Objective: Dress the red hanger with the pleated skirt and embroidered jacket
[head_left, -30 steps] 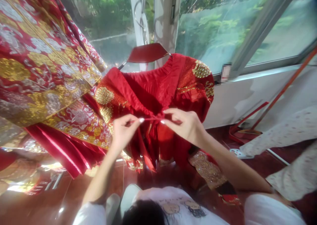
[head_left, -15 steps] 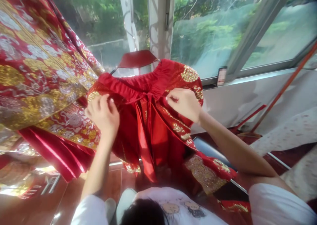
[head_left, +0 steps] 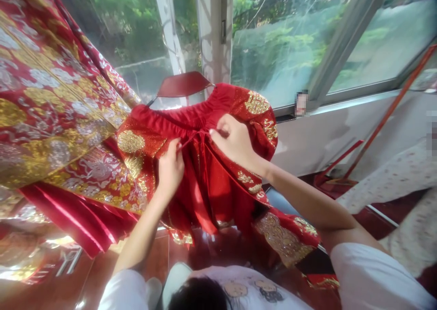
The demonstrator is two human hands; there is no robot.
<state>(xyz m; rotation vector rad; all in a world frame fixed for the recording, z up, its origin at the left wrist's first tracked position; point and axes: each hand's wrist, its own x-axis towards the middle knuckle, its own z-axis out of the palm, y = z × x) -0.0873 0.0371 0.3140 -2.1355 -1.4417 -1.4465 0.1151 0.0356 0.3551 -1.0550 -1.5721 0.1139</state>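
Note:
A red garment with gold embroidery (head_left: 218, 187) hangs in front of me on a hanger with a dark red top piece (head_left: 184, 83). Its gathered neckline meets at the front, where a thin red tie cord (head_left: 190, 140) runs across. Left of the knot, my left hand (head_left: 171, 163) pinches one end of the cord. My right hand (head_left: 232, 137) is closed at the neckline just right of the knot, its thumb and fingertips on the cord. Long red ribbons (head_left: 201, 196) fall below the knot.
A red curtain-like cloth with gold and silver patterns (head_left: 61, 114) hangs at the left. Windows (head_left: 280, 46) stand behind the garment. A broom with an orange handle (head_left: 392, 114) and a dustpan (head_left: 324, 178) lean at the right wall. Pale speckled cloth (head_left: 375, 182) hangs far right.
My left hand has moved right from the garment's left shoulder toward the neckline, drawing the cord taut. My right hand has shifted left to the knot.

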